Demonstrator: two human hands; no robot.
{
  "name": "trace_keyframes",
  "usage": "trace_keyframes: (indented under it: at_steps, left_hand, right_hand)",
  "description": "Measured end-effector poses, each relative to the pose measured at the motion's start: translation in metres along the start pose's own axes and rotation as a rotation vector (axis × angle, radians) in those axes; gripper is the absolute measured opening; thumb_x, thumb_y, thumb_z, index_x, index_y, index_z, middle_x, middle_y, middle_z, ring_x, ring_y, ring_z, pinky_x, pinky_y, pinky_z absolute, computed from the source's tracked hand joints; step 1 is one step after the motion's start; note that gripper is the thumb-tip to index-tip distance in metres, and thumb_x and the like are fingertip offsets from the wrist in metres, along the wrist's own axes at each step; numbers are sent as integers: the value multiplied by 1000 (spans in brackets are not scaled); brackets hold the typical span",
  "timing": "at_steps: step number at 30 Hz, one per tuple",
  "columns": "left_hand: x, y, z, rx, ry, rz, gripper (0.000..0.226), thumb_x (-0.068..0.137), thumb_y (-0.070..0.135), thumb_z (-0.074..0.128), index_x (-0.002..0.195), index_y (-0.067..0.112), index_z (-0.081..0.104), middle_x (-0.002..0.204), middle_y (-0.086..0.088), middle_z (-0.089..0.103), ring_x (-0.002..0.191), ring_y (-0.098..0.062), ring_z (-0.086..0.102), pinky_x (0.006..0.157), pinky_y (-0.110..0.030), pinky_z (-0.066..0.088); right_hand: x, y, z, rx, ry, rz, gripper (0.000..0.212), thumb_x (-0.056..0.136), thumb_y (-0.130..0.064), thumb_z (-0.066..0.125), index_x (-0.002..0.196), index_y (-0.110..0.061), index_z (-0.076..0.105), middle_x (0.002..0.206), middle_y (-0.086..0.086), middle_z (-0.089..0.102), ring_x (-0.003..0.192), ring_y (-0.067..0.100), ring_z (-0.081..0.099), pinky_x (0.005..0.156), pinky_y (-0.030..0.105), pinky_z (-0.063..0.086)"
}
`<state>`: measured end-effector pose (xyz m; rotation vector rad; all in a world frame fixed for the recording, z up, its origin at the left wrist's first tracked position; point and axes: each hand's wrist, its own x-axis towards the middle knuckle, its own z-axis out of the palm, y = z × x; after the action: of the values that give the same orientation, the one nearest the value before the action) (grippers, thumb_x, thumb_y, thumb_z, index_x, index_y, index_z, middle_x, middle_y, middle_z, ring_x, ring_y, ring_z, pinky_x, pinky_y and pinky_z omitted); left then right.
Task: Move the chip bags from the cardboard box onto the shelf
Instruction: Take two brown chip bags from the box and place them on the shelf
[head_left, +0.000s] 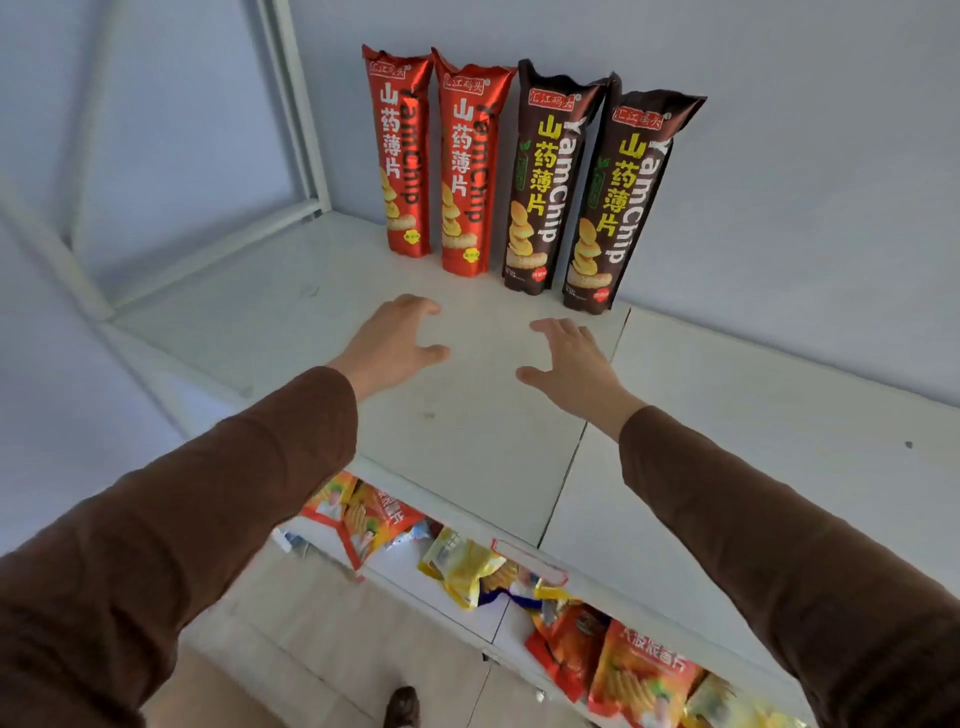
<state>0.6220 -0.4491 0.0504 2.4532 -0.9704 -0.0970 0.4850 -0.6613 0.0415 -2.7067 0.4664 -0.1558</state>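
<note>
Four tall, narrow foil chip bags stand upright in a row at the far edge of the white shelf (467, 415), leaning against the pale wall: two red bags (402, 156) (465, 171) on the left and two dark brown bags (545, 182) (618, 202) on the right, each touching or just beside its neighbour. In the head view, the only one here, both hands hover over the bare shelf near the bags and hold nothing: the left hand (395, 338) and the right hand (571, 358) have spread, loosely bent fingers and brown sleeves behind them. The cardboard box is out of view.

The risk lies in the bags' shape. They are tall on small bases and rest only on the wall, so a brush from a fingertip or sleeve could tip one, and it could knock its neighbours down along the row. Assorted snack packets (467, 566) on the lower shelf poke past its edge, where a sleeve could snag them.
</note>
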Motion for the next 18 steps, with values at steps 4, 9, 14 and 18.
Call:
trace_keyframes:
  at_steps: [4, 9, 14, 18]
  left_hand:
    - [-73, -23, -13, 73, -8, -76, 61, 90, 39, 71, 142, 14, 51, 146, -7, 50, 133, -27, 47, 108, -37, 37]
    - [-168, -54, -31, 53, 40, -196, 60, 88, 36, 73, 141, 16, 52, 145, -6, 51, 133, -27, 46, 107, -39, 39]
    - [-285, -90, -38, 11, 34, -336, 60, 88, 35, 74, 140, 15, 53, 139, -9, 54, 129, -29, 50, 102, -37, 40]
    - [-381, -121, -31, -8, 0, -476, 61, 89, 37, 72, 143, 18, 50, 145, -5, 50, 134, -26, 46, 107, -35, 35]
  right_hand:
    - [-37, -42, 20, -8, -55, -115, 66, 94, -41, 65, 151, -20, 40, 152, 4, 42, 138, 26, 37, 111, 42, 38]
    - [-87, -103, 49, 7, -68, -250, 61, 94, -40, 63, 149, -19, 43, 151, 3, 44, 138, 24, 38, 112, 41, 38]
    - [-151, -167, 103, 24, -149, -333, 59, 94, -36, 64, 146, -17, 47, 145, 6, 48, 134, 28, 41, 109, 40, 38]
    - [-208, -209, 155, 45, -261, -379, 59, 91, -35, 69, 143, -14, 50, 144, 11, 50, 135, 31, 42, 107, 39, 35]
